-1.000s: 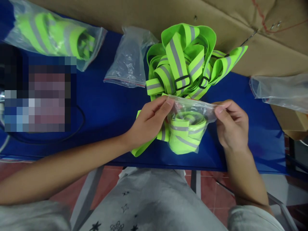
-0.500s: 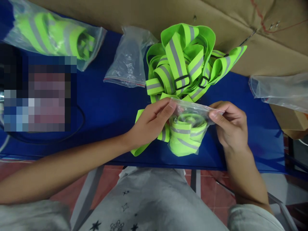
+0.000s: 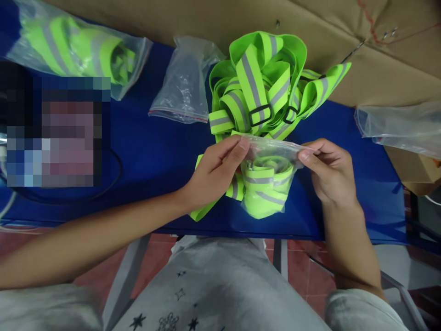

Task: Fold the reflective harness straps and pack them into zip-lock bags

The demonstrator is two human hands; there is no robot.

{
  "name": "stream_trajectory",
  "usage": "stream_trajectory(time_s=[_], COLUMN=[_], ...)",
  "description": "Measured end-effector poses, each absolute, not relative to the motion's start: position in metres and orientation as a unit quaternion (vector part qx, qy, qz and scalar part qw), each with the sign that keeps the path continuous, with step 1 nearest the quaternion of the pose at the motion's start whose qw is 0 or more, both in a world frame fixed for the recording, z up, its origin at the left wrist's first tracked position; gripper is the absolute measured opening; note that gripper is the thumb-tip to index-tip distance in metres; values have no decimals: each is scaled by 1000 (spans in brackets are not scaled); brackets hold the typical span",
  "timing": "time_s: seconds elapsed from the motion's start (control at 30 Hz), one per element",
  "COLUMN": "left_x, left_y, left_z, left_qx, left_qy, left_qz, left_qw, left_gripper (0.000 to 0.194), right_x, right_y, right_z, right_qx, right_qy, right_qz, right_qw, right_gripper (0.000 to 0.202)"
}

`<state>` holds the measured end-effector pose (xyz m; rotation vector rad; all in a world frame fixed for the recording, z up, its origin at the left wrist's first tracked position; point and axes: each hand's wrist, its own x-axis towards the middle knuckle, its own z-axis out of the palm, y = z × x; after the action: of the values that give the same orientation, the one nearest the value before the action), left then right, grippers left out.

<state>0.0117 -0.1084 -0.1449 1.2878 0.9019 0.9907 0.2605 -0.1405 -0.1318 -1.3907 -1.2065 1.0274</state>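
Observation:
Between my hands is a clear zip-lock bag (image 3: pixel 270 143) with a rolled neon-green reflective strap (image 3: pixel 265 188) inside it. My left hand (image 3: pixel 218 170) pinches the left end of the bag's top edge between thumb and fingers. At the right end of that edge, my right hand (image 3: pixel 329 168) pinches the plastic the same way. Just behind the bag lies a heap of loose neon-green straps (image 3: pixel 255 87) with grey stripes and black buckles. Part of a strap runs beneath my left hand.
A filled bag of green strap (image 3: pixel 79 50) lies at the back left. Beside the heap is an empty zip-lock bag (image 3: pixel 186 82), and more clear bags (image 3: pixel 403 126) lie at the right over a cardboard box (image 3: pixel 413 168). Brown wrapping (image 3: pixel 330 41) borders the blue table (image 3: pixel 138 151) behind.
The bag and both hands have shifted very slightly upward in view, as has the whole scene. Both hands keep their pinch on the bag's top edge.

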Motion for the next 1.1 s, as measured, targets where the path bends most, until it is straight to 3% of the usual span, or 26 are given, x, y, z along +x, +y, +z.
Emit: stream_trajectory(time_s=[0.23,0.77,1.1], left_x=[9,6,7], left_y=[-108,-112,-115], left_z=[-138,-137,-139], left_qx=[546,623,639], left_qy=[329,349,327], left_qz=[408,424,451], left_qw=[654,557,530], left_gripper=[31,14,12], right_x=[256,249,246], right_y=[-146,-152,-154], right_z=[-136,-129,-126], right_qx=[-534,-501,-496], right_qy=[-528,-648,-650], right_qz=[433,328,338], right_qw=[499,472,466], right_gripper=[16,5,6])
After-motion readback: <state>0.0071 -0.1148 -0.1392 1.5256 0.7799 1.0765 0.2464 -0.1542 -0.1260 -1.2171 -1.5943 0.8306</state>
